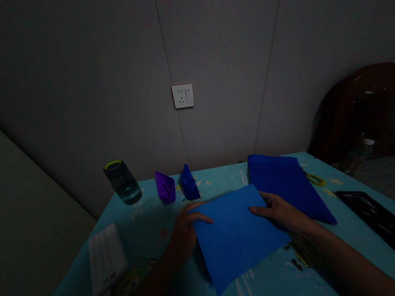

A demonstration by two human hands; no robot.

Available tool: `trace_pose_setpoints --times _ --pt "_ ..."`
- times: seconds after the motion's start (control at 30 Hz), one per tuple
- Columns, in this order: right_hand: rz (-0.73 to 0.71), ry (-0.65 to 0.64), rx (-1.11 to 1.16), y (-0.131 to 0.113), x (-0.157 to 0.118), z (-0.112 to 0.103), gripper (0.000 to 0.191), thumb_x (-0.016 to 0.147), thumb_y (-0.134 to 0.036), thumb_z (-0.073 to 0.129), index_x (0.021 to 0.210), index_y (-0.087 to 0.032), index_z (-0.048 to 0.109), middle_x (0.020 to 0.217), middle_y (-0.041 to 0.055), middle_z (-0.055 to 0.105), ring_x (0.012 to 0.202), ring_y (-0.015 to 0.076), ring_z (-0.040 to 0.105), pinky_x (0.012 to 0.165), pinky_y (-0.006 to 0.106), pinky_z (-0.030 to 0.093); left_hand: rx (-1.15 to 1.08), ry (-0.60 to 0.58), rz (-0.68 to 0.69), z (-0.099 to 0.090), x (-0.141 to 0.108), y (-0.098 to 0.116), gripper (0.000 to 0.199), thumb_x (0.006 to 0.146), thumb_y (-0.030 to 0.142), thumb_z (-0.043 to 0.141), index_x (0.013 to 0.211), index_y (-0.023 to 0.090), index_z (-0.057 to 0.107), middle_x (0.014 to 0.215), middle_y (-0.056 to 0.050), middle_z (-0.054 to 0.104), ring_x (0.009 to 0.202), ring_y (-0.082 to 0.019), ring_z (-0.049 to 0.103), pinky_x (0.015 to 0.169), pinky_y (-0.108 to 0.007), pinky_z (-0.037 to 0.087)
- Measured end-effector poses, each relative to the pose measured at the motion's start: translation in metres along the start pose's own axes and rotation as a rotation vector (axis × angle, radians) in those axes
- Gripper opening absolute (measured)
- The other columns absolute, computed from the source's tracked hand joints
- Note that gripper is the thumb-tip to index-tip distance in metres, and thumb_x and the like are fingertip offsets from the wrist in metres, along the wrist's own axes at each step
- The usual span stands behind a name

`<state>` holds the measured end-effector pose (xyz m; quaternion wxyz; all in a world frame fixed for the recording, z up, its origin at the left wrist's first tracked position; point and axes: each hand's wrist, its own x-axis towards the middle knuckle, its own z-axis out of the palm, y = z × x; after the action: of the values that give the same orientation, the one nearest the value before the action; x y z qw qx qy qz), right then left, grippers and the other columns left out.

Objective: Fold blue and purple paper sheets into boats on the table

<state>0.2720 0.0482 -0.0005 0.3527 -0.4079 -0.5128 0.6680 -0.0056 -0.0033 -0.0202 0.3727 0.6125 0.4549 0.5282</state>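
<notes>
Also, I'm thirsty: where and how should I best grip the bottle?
Probably round the middle of the bottle, from the near side, with the left hand, once off the sheet: the bottle stands upright, its body is round, and the purple paper is on its right.

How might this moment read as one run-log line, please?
left hand: holding blue paper, left edge | right hand: holding its right edge | behind: purple origami, dark blue origami
</notes>
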Motion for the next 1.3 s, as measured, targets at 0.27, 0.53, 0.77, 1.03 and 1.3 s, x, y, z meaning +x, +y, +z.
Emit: trace_pose_setpoints --times 0.27,0.53,0.77,1.03,1.3 --pt "-0.173 0.151 -0.017 0.005 0.004 -0.001 0.047 0.072 -0.043 0.082 0.108 -0.019 0.064 0.1 0.0092 0.077 0.082 0.0268 0.074 0.077 0.041 0.059 -0.676 0.087 -0.287 0.014 -0.002 0.009 0.07 0.079 0.068 0.063 0.131 0.021 0.059 0.123 -0.012 0.069 0.112 -0.031 0.065 0.092 -0.041 0.053" --pt "-0.262 0.262 -0.283 0.012 -0.002 0.008 0.037 0.079 -0.048 0.074 0.101 -0.021 0.063 0.078 0.0007 0.07 0.068 0.0202 0.066 0.059 0.029 0.054 -0.319 0.007 -0.32 0.012 -0.005 0.007 0.049 0.078 0.039 0.076 0.121 0.019 0.065 0.118 -0.01 0.073 0.106 -0.03 0.068 0.092 -0.04 0.053" --pt "-0.517 0.096 -0.513 0.013 -0.001 0.004 0.019 0.082 -0.03 0.066 0.098 -0.024 0.075 0.111 0.0081 0.071 0.108 0.0274 0.064 0.096 0.04 0.049 -0.08 -0.068 -0.058 0.014 -0.008 0.009 0.04 0.086 0.019 0.062 0.125 0.028 0.068 0.132 -0.006 0.065 0.128 -0.027 0.055 0.115 -0.039 0.034" --pt "-0.44 0.141 -0.485 0.011 -0.006 0.017 0.028 0.082 -0.043 0.068 0.098 -0.022 0.076 0.102 0.008 0.074 0.095 0.027 0.068 0.085 0.039 0.053 0.036 -0.19 0.022 0.015 -0.014 0.012 0.05 0.08 0.009 0.057 0.123 0.031 0.069 0.13 -0.006 0.064 0.123 -0.028 0.057 0.108 -0.04 0.041" --pt "-0.401 0.83 -0.262 0.019 -0.014 0.007 0.045 0.073 -0.063 0.07 0.084 -0.019 0.069 0.079 0.0084 0.073 0.078 0.0305 0.067 0.07 0.041 0.055 -0.049 0.258 -0.132 0.018 0.002 0.001 0.038 0.086 0.045 0.063 0.111 0.018 0.07 0.1 -0.008 0.074 0.081 -0.023 0.07 0.07 -0.033 0.058"
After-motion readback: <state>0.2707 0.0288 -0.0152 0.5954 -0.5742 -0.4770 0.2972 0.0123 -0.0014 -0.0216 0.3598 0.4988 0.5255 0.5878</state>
